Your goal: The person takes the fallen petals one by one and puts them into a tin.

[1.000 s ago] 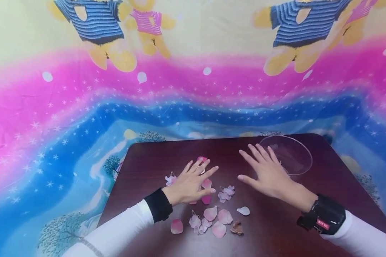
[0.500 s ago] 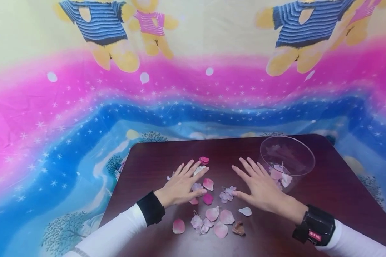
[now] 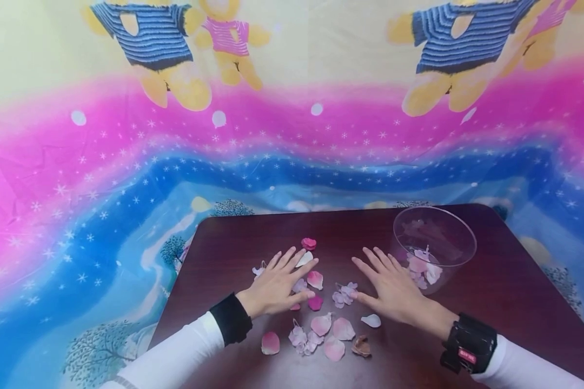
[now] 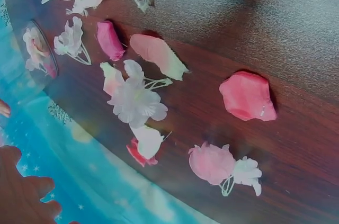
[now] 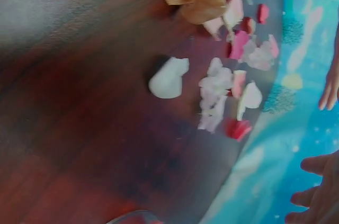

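- A small red label (image 3: pixel 465 355) sits on the black wrist strap (image 3: pixel 469 344) of the right arm, nearer the viewer than the clear bowl (image 3: pixel 434 243); its white lettering is too small to read.
- No other writing shows.

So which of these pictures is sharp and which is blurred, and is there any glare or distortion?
Head view: sharp, but the wide lens bends the backdrop and the table edge; soft reflections on the clear bowl. Left wrist view: petals in good focus, a pale sheen on the wood at the top. Right wrist view: blurred throughout, the white petal soft-edged, grey glare at upper left.
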`<action>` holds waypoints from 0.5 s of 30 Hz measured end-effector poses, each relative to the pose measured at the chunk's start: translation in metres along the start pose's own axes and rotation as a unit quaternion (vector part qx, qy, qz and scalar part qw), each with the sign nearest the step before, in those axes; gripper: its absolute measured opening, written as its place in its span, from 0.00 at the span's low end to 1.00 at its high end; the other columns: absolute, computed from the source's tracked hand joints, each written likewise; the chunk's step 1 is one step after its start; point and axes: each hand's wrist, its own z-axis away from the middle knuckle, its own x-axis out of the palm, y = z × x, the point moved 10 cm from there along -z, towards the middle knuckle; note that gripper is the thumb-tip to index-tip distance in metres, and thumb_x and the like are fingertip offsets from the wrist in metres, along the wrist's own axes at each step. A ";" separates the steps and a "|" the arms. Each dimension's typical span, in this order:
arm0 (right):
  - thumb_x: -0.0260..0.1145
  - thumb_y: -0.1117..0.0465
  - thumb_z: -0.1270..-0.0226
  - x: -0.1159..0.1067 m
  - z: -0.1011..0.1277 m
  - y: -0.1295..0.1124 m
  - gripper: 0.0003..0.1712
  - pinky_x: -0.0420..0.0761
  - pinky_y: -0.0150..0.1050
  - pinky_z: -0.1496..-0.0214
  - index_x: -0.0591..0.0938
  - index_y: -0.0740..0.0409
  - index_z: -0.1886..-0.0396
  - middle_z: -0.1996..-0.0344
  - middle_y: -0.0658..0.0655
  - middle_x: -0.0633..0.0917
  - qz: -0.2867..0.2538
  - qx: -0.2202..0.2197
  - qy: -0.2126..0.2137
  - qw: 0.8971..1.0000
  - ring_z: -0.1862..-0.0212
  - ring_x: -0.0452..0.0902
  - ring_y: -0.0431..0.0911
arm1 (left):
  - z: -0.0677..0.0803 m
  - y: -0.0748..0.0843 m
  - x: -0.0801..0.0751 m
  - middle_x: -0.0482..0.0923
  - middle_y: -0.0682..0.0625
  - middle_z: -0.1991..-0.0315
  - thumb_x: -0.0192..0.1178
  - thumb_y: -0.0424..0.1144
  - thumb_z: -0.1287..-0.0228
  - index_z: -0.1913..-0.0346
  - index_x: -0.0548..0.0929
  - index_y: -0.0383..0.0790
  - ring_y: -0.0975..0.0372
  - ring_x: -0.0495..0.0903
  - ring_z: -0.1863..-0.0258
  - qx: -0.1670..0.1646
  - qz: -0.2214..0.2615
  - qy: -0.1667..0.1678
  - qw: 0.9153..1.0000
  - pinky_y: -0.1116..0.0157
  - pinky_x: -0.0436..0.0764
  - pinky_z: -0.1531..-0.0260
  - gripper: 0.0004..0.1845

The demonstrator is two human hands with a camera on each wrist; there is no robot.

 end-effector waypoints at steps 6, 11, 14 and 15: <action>0.66 0.32 0.38 0.023 -0.003 0.003 0.46 0.60 0.66 0.24 0.71 0.49 0.25 0.24 0.65 0.67 -0.011 -0.005 -0.007 1.000 0.22 0.58 0.66 | 0.001 0.006 0.004 0.47 0.48 0.17 0.44 0.69 0.29 0.18 0.51 0.60 0.49 0.45 0.17 0.007 -0.005 -0.004 1.000 0.43 0.51 0.21 0.41; 0.67 0.32 0.38 0.042 -0.007 -0.002 0.45 0.64 0.67 0.27 0.73 0.51 0.27 0.26 0.66 0.69 -0.019 -0.012 -0.012 1.000 0.24 0.61 0.67 | -0.001 0.010 0.010 0.46 0.47 0.17 0.45 0.69 0.29 0.18 0.51 0.60 0.50 0.44 0.17 0.010 -0.011 -0.005 1.000 0.43 0.52 0.21 0.40; 0.66 0.32 0.39 0.054 -0.009 -0.005 0.46 0.65 0.67 0.27 0.73 0.51 0.27 0.26 0.66 0.69 -0.027 -0.009 -0.030 0.999 0.24 0.61 0.67 | -0.001 0.011 0.015 0.47 0.47 0.17 0.44 0.70 0.29 0.19 0.52 0.61 0.50 0.45 0.17 0.011 -0.011 -0.010 1.000 0.43 0.52 0.21 0.40; 0.66 0.31 0.39 0.059 -0.010 -0.006 0.46 0.65 0.67 0.27 0.73 0.51 0.27 0.26 0.66 0.69 -0.030 -0.009 -0.039 0.999 0.24 0.61 0.67 | 0.000 0.012 0.017 0.48 0.47 0.17 0.45 0.70 0.29 0.19 0.53 0.61 0.49 0.46 0.17 0.011 -0.011 -0.012 1.000 0.43 0.53 0.21 0.40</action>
